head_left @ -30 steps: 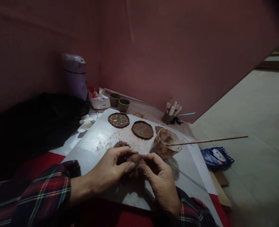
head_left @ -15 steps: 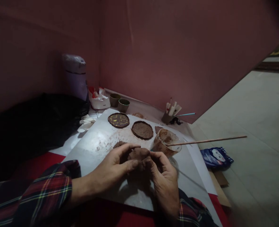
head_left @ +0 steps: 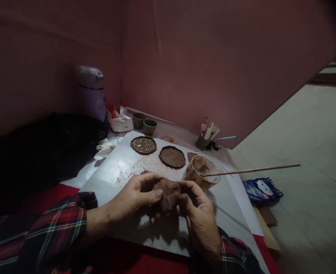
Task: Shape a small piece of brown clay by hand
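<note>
Clay (head_left: 168,195) held between both hands, lower centre of the frame. The person's left hand (head_left: 136,196) lays its thumb on the near face; the right hand (head_left: 200,215) holds the opposite edge, wrists converging above the sheet (head_left: 106,169). Even, gentle pressure seems best; squeezing one side harder could crack it.

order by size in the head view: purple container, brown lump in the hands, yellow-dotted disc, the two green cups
Largest to smallest:
Purple container
Brown lump (nearer the camera)
Yellow-dotted disc
Left green cup and right green cup: too alike to rank
</note>
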The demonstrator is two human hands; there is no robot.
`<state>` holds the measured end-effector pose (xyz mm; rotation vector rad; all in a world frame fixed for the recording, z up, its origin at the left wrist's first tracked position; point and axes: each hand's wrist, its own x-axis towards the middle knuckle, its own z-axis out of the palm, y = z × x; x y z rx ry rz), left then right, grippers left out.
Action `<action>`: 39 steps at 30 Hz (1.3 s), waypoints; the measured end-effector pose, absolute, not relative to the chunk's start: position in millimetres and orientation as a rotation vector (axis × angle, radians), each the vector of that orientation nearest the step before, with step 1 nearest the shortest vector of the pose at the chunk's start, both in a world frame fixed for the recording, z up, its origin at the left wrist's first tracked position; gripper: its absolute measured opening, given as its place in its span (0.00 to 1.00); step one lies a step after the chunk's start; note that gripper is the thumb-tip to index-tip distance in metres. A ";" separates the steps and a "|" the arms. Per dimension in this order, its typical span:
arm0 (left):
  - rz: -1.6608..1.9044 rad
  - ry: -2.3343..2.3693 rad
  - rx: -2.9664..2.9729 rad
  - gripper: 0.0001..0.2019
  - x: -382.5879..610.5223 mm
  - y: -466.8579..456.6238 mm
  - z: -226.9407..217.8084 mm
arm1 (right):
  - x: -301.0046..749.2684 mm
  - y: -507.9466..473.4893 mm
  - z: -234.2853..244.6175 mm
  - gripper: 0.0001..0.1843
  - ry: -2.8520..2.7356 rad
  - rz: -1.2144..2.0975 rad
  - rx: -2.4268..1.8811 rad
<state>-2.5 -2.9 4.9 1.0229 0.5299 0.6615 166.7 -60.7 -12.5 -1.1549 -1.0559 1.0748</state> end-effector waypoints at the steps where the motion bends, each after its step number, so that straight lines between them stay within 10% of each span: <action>1: 0.675 0.544 1.072 0.15 -2.9 -2.4 5.4 | 166.1 -60.6 -10.8 0.15 -1.062 1.073 -1.153; 21: 0.780 0.713 1.341 0.26 -1.0 -5.5 7.0 | 155.2 -63.5 -6.0 0.11 -1.035 0.986 -1.233; 39: 0.692 0.508 0.868 0.16 0.7 -1.1 2.2 | 165.6 -60.2 -13.1 0.17 -1.087 1.109 -1.145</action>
